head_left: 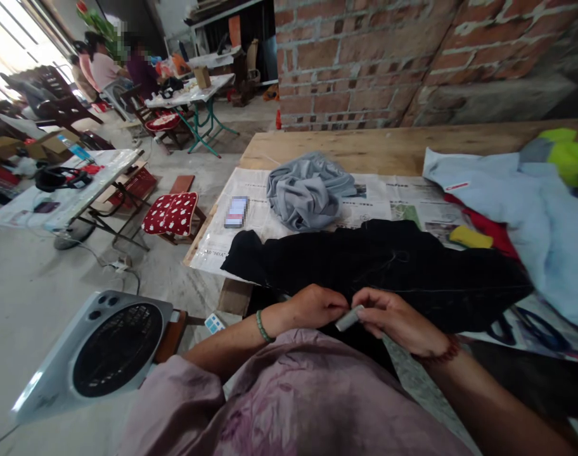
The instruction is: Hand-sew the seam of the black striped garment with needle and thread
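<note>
My right hand (388, 316) pinches a small pale grey cylinder-like piece (348, 318), its exact kind too blurred to tell. Just left of it, my left hand (317, 305) is closed with its fingertips pressed together; whatever they hold is too small to make out. Both hands are at the table's near edge, in front of my body. Directly beyond them a black garment (346, 253) lies spread along the edge, with light threads on it. A crumpled grey cloth (310, 190) sits behind the garment.
Newspaper (365, 206) covers part of the wooden table (279, 147). A phone (236, 212) lies left; a yellow sponge-like block (470, 237), light blue garment (502, 209) and dark-handled scissors (539, 329) lie right. A box fan (46, 373) stands at my left. People sit far off.
</note>
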`<control>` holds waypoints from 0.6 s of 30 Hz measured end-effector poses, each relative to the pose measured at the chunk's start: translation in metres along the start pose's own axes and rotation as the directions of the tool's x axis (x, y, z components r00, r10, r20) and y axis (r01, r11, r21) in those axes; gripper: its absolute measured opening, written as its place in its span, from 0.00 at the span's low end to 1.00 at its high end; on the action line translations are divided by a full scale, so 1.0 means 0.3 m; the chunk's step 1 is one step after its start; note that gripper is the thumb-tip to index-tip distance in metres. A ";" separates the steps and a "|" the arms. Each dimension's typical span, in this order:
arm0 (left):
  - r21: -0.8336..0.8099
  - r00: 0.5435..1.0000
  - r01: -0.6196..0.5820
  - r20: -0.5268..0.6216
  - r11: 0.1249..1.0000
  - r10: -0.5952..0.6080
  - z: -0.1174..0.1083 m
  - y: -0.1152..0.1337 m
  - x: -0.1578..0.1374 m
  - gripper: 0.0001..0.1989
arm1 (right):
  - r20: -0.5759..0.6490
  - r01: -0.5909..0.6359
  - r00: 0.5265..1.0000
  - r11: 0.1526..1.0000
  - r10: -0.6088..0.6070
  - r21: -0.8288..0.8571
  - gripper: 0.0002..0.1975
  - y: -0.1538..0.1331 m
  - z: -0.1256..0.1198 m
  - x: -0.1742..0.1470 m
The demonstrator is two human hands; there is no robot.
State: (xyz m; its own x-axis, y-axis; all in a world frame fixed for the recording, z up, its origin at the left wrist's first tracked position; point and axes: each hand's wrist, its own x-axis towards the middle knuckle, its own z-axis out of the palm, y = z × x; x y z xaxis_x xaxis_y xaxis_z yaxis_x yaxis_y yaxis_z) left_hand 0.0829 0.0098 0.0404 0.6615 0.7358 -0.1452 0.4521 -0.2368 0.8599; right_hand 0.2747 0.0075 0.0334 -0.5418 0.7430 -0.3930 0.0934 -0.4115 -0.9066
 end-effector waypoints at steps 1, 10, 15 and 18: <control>-0.094 0.999 0.035 0.035 0.995 -0.032 0.002 0.004 0.001 0.09 | 0.007 0.002 1.000 0.996 -0.002 0.088 0.14 -0.005 0.001 -0.002; -0.602 0.975 0.087 -0.111 0.794 -0.190 0.022 0.017 0.040 0.16 | -0.333 0.239 0.931 0.942 -0.153 0.235 0.12 -0.126 -0.119 0.073; -0.678 0.954 0.152 -0.090 0.719 -0.287 0.007 -0.023 0.009 0.17 | -0.713 0.242 0.670 0.969 -0.208 -0.055 0.13 -0.226 -0.429 0.209; -0.712 0.931 0.213 -0.060 0.669 -0.361 0.002 -0.053 -0.017 0.19 | -0.823 0.107 0.535 0.981 -0.191 -0.159 0.13 -0.244 -0.637 0.277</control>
State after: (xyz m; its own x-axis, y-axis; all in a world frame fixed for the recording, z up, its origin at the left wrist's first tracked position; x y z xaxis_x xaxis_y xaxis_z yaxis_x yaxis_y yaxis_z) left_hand 0.0727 0.0092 0.0271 0.4167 0.8082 -0.4161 0.0176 0.4505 0.8926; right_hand 0.3823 0.2002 0.0378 0.3796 0.9107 -0.1630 0.1662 -0.2405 -0.9563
